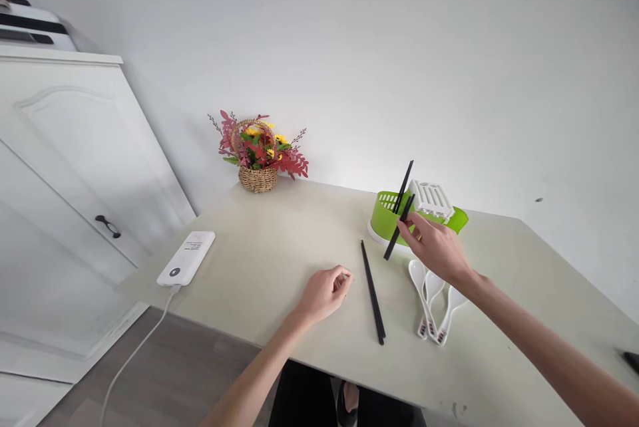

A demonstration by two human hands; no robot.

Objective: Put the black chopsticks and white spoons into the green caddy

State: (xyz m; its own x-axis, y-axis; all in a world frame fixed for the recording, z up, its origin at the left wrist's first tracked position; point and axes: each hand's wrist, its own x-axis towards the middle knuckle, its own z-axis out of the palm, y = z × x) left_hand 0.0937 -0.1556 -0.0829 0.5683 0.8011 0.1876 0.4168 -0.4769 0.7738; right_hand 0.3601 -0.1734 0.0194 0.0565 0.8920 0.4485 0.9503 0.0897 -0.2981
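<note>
In the head view, a black chopstick is pinched between the fingertips of the right hand, slanted above the desk just in front of a green plastic utensil holder. A second black chopstick is seen leaning inside that holder, beside a white slotted insert. The left hand is rested on the desk, loosely curled with fingers together and nothing held in it. Between the two hands a pair of black chopsticks is laid side by side, thin and straight, touching each other. Just right of them, partly under the right wrist, three glossy white spoons are fanned out with handles toward the near edge. Farther back a woven basket of red and yellow artificial flowers is set against the wall. At the left edge a white power bank is placed, with its cable hanging to the floor. A white cabinet is seen at far left.
</note>
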